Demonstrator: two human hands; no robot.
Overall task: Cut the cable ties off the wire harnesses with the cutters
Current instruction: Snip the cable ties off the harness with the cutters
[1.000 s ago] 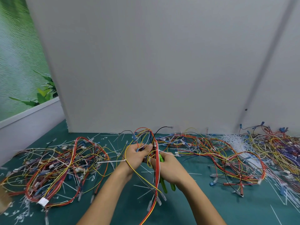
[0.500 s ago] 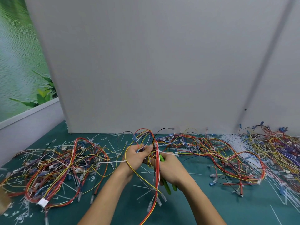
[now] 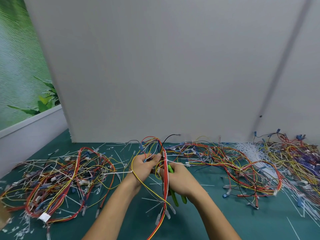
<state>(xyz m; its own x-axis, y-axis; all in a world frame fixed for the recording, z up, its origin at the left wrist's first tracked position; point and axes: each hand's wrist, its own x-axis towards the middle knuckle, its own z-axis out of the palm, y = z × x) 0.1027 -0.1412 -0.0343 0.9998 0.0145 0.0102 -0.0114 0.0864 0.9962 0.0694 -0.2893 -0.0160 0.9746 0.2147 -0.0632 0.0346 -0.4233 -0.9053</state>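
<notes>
My left hand (image 3: 144, 166) grips a wire harness (image 3: 159, 149) of red, yellow and blue wires, lifted above the green table; its loose ends trail down toward me. A white cable tie (image 3: 178, 163) sticks out to the right from the held bundle. My right hand (image 3: 181, 179) holds green-handled cutters (image 3: 174, 196), handles pointing toward me, the jaws hidden among the wires between my hands. Another white tie (image 3: 117, 173) juts left near my left wrist.
A tangled harness pile (image 3: 57, 181) lies on the left, another pile (image 3: 225, 163) on the right, and more wires (image 3: 297, 158) at far right. A heap of white cut ties (image 3: 249, 149) lies by the grey wall panel (image 3: 155, 66). Loose ties litter the green mat (image 3: 225, 219).
Almost nothing differs. Both hands stay together at the held harness; the green cutter handles have shifted slightly in my right hand.
</notes>
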